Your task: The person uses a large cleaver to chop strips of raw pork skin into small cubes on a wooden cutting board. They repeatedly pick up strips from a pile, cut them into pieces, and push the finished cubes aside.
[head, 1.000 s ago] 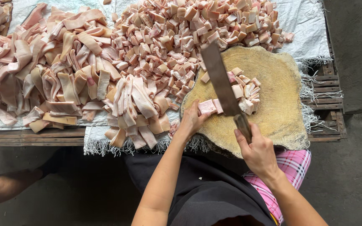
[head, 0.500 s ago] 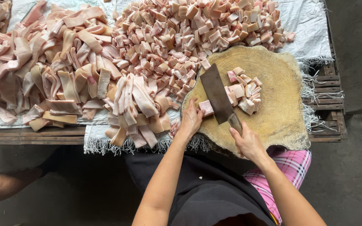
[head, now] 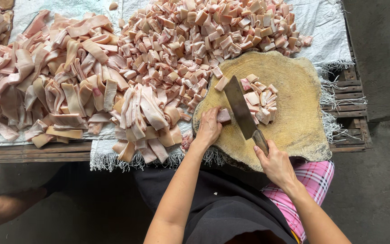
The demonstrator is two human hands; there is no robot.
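Chopping pork on a round wooden block point(head: 294, 122).

Right hand point(head: 274, 165) wrapping tight around the cleaver point(head: 242, 113) handle, blade lying on the block; left hand point(head: 208, 129) pinning a meat strip point(head: 224, 116) with curled fingers just beside the blade, cut cubes point(head: 260, 97) sitting beyond.

left hand point(head: 208, 129): bare, no glove, no ring seen | right hand point(head: 275, 165): bare, no glove | forearms: uncovered to the elbow, no sleeves in view | torso: was covered by a black apron point(head: 222, 208), soft folds | under it: pink plaid garment point(head: 301, 190), white and dark check lines, showed at the person's right side
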